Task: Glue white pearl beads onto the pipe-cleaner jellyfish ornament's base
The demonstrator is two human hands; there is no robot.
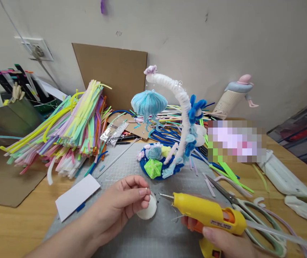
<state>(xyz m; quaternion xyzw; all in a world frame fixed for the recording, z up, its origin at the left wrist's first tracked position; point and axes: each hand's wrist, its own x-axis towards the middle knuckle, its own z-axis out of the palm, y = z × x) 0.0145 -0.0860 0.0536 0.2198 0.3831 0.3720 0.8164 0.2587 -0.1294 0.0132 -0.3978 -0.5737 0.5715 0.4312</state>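
Observation:
My left hand (130, 199) pinches a tiny shiny bead-like piece (146, 189) between thumb and forefinger, just above a round white disc (148, 210). My right hand (220, 238) grips a yellow hot glue gun (202, 208), its metal nozzle pointing left towards the pinched piece but apart from it. A clear glue stick (279, 233) sticks out of the gun's back. Behind both hands stands a pipe-cleaner ornament: a dark blue base with a green starfish-like piece (153, 168), a white fuzzy arch (185, 104) with blue flowers, and a light blue jellyfish (149, 102) hanging from it.
Green-handled scissors (261, 218) lie partly behind the glue gun. Bundled pastel pipe cleaners (80, 122) fill the left, near a white card (77, 197). A cardboard sheet (113, 75) leans on the wall. A white bottle (231, 96) stands at back right, beside a blurred-out object (236, 141).

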